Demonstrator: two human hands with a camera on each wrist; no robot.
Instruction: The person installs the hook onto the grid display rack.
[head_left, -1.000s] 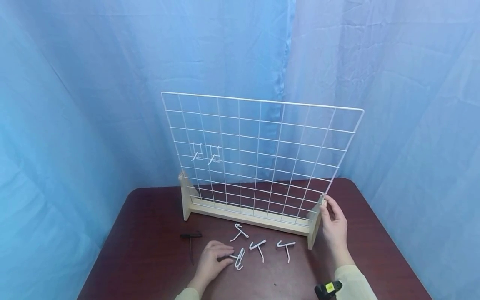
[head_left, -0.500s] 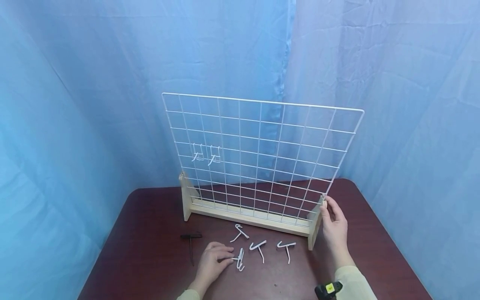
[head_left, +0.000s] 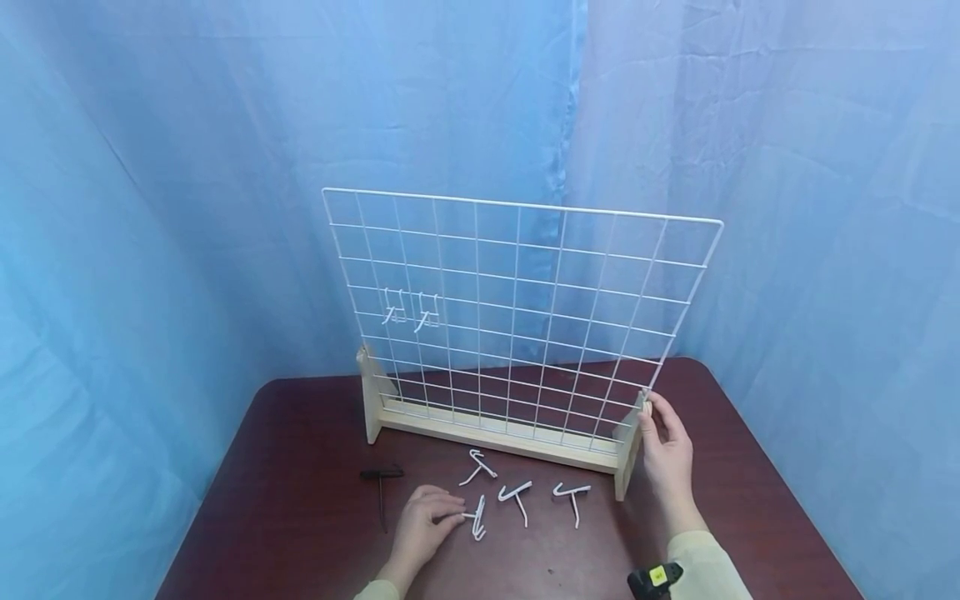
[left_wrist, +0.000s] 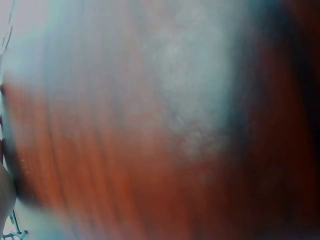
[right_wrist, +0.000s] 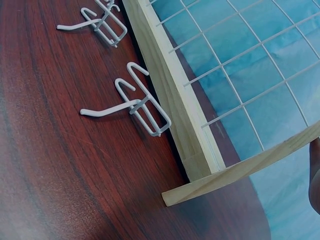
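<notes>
At the front of the table, my left hand (head_left: 426,525) pinches the prong of a white wire hook (head_left: 477,521) between thumb and fingers. My right hand (head_left: 667,454) grips the top of the right wooden upright (head_left: 628,454) of a stand, beside the grid's lower right corner. The stand carries a white wire grid panel (head_left: 517,244), leaning back. Two white hooks hang side by side on its left part, the outer hook (head_left: 393,310) and the inner hook (head_left: 427,317). The left wrist view is mostly blurred table, with only a sliver of hand at its left edge.
Three white hooks lie in front of the stand: a left one (head_left: 478,468), a middle one (head_left: 516,502) and a right one (right_wrist: 142,102). A black hook (head_left: 382,475) lies left of my left hand. Blue curtains (head_left: 225,167) surround the dark red table (head_left: 300,467).
The hook in my left hand has turned slightly and now appears narrower, more edge-on. My right hand keeps its hold on the upright.
</notes>
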